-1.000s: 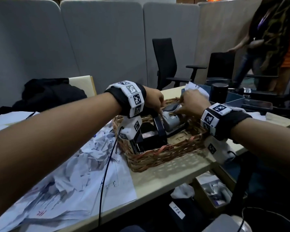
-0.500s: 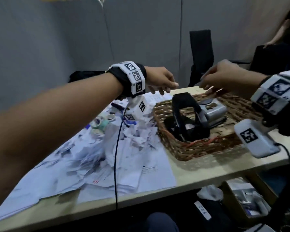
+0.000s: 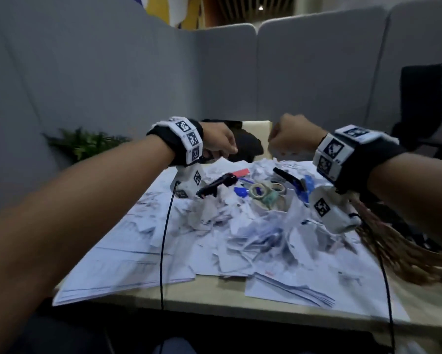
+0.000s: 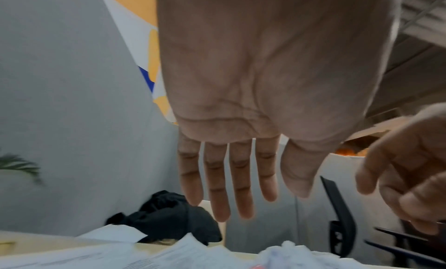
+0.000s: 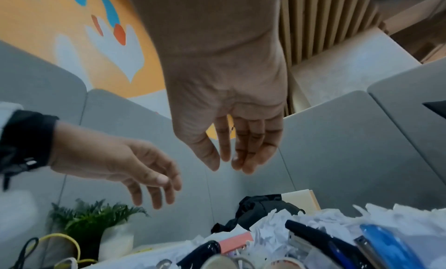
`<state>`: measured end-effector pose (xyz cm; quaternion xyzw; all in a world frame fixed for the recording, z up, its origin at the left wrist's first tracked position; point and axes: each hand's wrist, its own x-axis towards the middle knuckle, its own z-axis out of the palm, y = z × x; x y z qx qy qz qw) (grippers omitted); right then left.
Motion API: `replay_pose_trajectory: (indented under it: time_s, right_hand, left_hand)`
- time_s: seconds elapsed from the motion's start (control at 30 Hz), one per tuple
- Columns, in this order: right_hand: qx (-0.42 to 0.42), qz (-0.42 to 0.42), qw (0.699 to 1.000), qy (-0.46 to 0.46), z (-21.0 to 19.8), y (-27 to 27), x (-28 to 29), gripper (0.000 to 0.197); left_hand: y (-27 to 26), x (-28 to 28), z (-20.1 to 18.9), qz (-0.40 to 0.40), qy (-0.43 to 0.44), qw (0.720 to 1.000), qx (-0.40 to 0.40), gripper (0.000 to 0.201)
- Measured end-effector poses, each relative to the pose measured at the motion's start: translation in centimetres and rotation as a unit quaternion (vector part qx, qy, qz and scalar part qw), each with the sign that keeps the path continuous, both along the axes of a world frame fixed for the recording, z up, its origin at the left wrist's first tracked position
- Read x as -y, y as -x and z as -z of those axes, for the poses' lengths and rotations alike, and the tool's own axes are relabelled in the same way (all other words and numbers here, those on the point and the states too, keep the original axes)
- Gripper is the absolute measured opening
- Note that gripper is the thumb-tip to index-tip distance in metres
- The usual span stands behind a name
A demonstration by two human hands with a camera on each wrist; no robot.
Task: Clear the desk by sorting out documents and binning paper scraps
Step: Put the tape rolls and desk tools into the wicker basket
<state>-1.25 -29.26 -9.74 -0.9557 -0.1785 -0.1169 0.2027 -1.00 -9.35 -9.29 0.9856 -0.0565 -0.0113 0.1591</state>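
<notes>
A heap of torn and crumpled paper scraps (image 3: 253,226) lies mid-desk on flat printed documents (image 3: 128,264), with more sheets (image 3: 291,290) at the front right. Both hands hover above the far side of the heap and hold nothing. My left hand (image 3: 225,146) has straight, spread fingers (image 4: 222,196) in the left wrist view. My right hand (image 3: 278,141) hangs with relaxed, nearly straight fingers (image 5: 251,154) in the right wrist view. The hands are a short gap apart and touch no paper.
Among the scraps lie tape rolls (image 3: 266,192), a black stapler (image 3: 214,185), a blue item (image 5: 386,242) and a pink strip (image 3: 240,172). A wicker basket (image 3: 398,251) stands at the right. Behind are a black cloth (image 3: 243,146), a potted plant (image 3: 84,144), grey partitions and a chair (image 3: 419,98).
Both hands left the wicker basket, with the grey stapler still in it, and moved left over the paper heap. The view swung left, so the basket now sits at the right edge.
</notes>
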Motion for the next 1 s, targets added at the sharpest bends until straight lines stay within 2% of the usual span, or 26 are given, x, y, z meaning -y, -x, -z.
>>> replay_pose_trajectory:
  time_s: [0.2, 0.43, 0.53, 0.63, 0.77, 0.9, 1.0]
  right_hand:
    - [-0.012, -0.061, 0.992, 0.114, 3.0, -2.2, -4.7, 0.022]
    - [-0.048, -0.081, 0.985, 0.147, 5.2, -3.1, -5.9, 0.021]
    - [-0.048, -0.090, 0.983, 0.150, 5.3, -3.1, -5.2, 0.021]
    - [-0.038, -0.085, 0.986, 0.137, 4.7, -3.1, -4.4, 0.020]
    - [-0.011, -0.080, 0.992, 0.100, 3.6, -3.1, -3.5, 0.017]
    - [0.001, -0.072, 0.995, 0.076, 3.0, -2.9, -3.0, 0.017]
    - [0.010, -0.073, 0.995, 0.073, 2.8, -2.6, -3.1, 0.016]
  left_hand:
    - [-0.7, -5.4, 2.8, -0.023, -0.033, 0.999, -0.030, 0.020]
    - [-3.2, -4.7, 7.2, 0.004, -0.069, 0.996, -0.051, 0.028]
    - [-4.0, -4.1, 8.4, 0.002, -0.115, 0.993, -0.019, 0.033]
    - [-4.4, -3.8, 9.2, -0.004, -0.144, 0.989, -0.022, 0.037]
    - [-4.4, -3.6, 9.9, -0.001, -0.117, 0.993, 0.003, 0.026]
    - [-3.9, -3.6, 10.4, 0.000, -0.093, 0.996, 0.003, 0.032]
    - [-3.7, -3.2, 10.5, -0.011, -0.082, 0.997, 0.009, 0.028]
